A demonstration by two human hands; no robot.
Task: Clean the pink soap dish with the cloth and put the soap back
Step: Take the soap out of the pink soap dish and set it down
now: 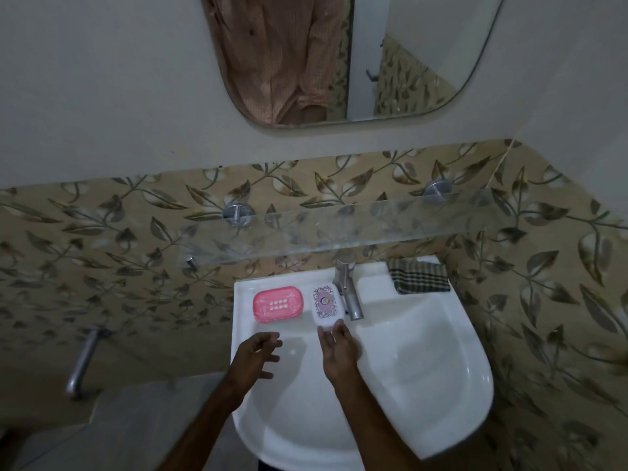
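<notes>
The pink soap dish [277, 304] lies on the back left ledge of the white basin [424, 351], with nothing in it and its drain holes showing. To its right, beside the tap, lies the wrapped white soap bar [325, 303] with a patterned label. My right hand [336, 348] reaches to the soap's near end, fingertips touching it at both sides. My left hand [258, 351] hovers over the basin's left rim with fingers spread, holding nothing. The checked green cloth [419, 276] lies folded on the back right corner of the basin.
A chrome tap [348, 287] stands at the back middle of the basin. A glass shelf [339, 229] juts out above it on two metal mounts. A mirror [339, 56] hangs higher up. A metal pipe [83, 360] sticks out of the left wall.
</notes>
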